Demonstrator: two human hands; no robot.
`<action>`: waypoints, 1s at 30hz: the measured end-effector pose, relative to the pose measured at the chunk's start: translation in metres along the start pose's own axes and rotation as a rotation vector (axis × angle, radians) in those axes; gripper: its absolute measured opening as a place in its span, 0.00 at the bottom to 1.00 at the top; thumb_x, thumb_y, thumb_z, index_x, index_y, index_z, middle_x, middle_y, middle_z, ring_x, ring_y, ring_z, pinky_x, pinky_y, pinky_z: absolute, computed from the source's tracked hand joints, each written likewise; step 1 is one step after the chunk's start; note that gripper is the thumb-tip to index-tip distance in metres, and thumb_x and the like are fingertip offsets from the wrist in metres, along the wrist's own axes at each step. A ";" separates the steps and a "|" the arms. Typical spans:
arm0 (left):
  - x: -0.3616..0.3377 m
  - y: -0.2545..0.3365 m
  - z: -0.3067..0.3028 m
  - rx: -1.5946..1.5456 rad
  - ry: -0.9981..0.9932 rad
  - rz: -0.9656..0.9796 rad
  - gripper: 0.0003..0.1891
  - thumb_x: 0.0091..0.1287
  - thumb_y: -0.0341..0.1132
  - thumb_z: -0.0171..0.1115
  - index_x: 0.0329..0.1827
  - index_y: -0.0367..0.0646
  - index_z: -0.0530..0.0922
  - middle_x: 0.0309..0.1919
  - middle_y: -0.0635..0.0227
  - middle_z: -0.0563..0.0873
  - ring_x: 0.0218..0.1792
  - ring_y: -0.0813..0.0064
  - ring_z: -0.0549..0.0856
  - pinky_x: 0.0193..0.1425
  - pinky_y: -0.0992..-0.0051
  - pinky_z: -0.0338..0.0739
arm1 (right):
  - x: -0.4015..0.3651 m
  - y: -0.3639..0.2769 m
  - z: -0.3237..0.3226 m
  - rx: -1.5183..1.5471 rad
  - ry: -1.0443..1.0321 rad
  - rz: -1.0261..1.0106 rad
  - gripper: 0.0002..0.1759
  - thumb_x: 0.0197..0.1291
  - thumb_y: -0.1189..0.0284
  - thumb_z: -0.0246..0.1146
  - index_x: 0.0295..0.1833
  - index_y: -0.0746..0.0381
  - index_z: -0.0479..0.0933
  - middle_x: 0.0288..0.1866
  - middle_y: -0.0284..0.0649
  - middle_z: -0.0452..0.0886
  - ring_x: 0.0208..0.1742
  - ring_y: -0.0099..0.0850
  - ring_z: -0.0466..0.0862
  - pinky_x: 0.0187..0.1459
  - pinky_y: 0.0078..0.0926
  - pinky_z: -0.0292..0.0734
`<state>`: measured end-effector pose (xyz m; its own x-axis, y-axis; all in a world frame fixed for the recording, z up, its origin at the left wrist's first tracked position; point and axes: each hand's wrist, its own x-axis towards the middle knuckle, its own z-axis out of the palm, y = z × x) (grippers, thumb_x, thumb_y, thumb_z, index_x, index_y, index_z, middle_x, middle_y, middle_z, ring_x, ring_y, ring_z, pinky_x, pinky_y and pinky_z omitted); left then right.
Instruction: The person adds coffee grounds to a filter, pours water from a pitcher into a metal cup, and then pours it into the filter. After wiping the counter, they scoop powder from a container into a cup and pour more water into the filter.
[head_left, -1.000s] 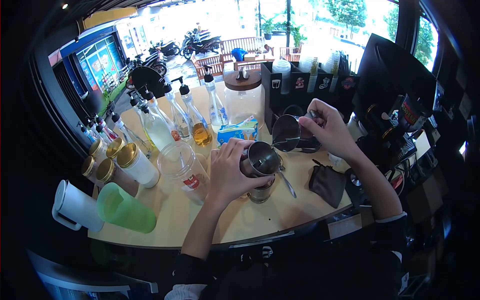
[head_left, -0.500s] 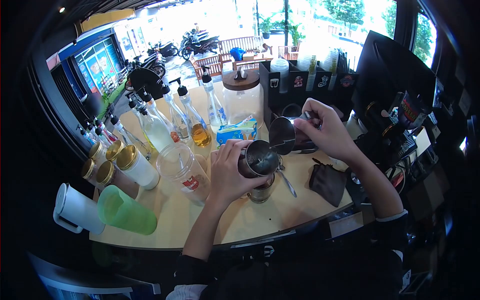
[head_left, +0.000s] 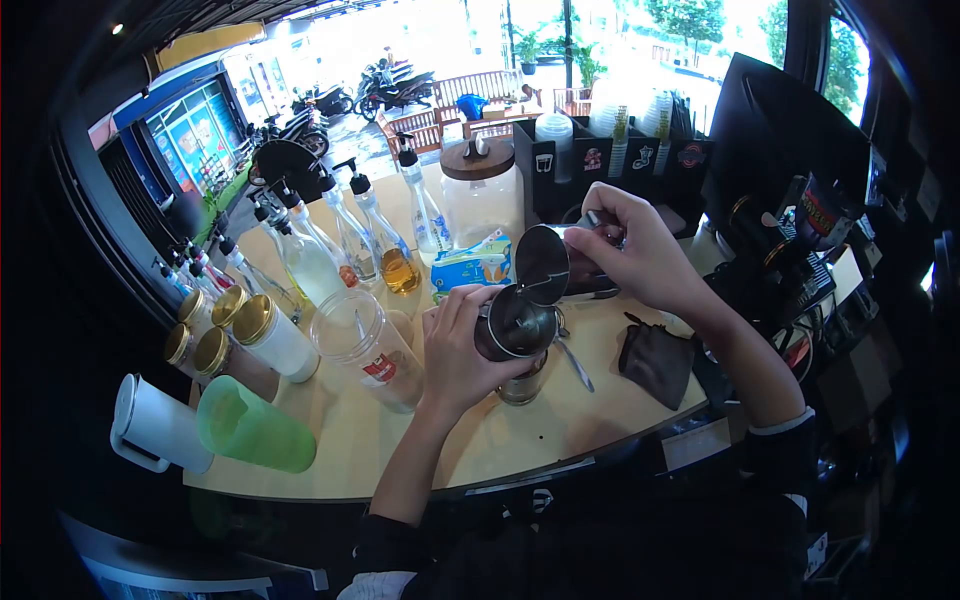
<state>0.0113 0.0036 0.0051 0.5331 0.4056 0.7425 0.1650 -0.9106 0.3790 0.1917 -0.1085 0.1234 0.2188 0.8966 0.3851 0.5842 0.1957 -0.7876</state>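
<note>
My left hand point(head_left: 462, 345) is closed around a round metal cup point(head_left: 520, 325), held with its mouth facing up toward me. Above it, my right hand point(head_left: 630, 245) grips the handle of a steel pitcher point(head_left: 543, 265). The pitcher is tilted to the left, its lip at the cup's rim, and a thin stream of liquid shows at the lip. Partly hidden below the cup, a clear glass point(head_left: 521, 388) stands on the wooden counter point(head_left: 500, 440). Just right of the glass lies a spoon point(head_left: 575, 362).
A clear plastic jar point(head_left: 365, 345) stands left of my left hand. Behind are pump bottles point(head_left: 397, 265), a blue carton point(head_left: 472, 268) and a wooden-lidded jar point(head_left: 481, 205). Gold-lidded jars point(head_left: 270, 340) and a green pitcher point(head_left: 255, 425) stand left; a dark cloth point(head_left: 655, 365) lies right.
The steel pitcher in my right hand has moved left and slightly down, closer over the metal cup, and tipped further. My left hand stays almost in place.
</note>
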 end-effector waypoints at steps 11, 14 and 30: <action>-0.007 -0.012 0.006 -0.077 0.026 -0.025 0.41 0.34 0.46 0.82 0.55 0.48 0.74 0.48 0.71 0.78 0.50 0.70 0.80 0.53 0.67 0.65 | 0.005 0.006 0.001 0.060 0.081 -0.026 0.17 0.61 0.72 0.64 0.30 0.60 0.60 0.23 0.23 0.58 0.27 0.11 0.57 0.27 0.14 0.55; -0.007 -0.012 0.004 -0.064 0.023 -0.018 0.41 0.34 0.45 0.82 0.56 0.48 0.74 0.49 0.71 0.78 0.51 0.70 0.79 0.54 0.66 0.65 | 0.008 0.014 -0.004 -0.072 0.091 -0.037 0.17 0.62 0.74 0.64 0.29 0.63 0.61 0.22 0.26 0.61 0.27 0.13 0.62 0.26 0.17 0.65; -0.010 -0.005 0.001 0.084 0.064 0.002 0.42 0.33 0.41 0.82 0.57 0.48 0.73 0.51 0.67 0.76 0.55 0.64 0.76 0.58 0.63 0.66 | -0.011 0.007 0.002 0.008 0.034 0.007 0.15 0.63 0.75 0.63 0.31 0.64 0.63 0.23 0.27 0.64 0.28 0.11 0.68 0.26 0.15 0.70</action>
<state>0.0058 0.0038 -0.0043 0.4797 0.4054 0.7782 0.2346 -0.9138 0.3315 0.1915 -0.1160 0.1128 0.2490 0.8841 0.3954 0.5762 0.1928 -0.7942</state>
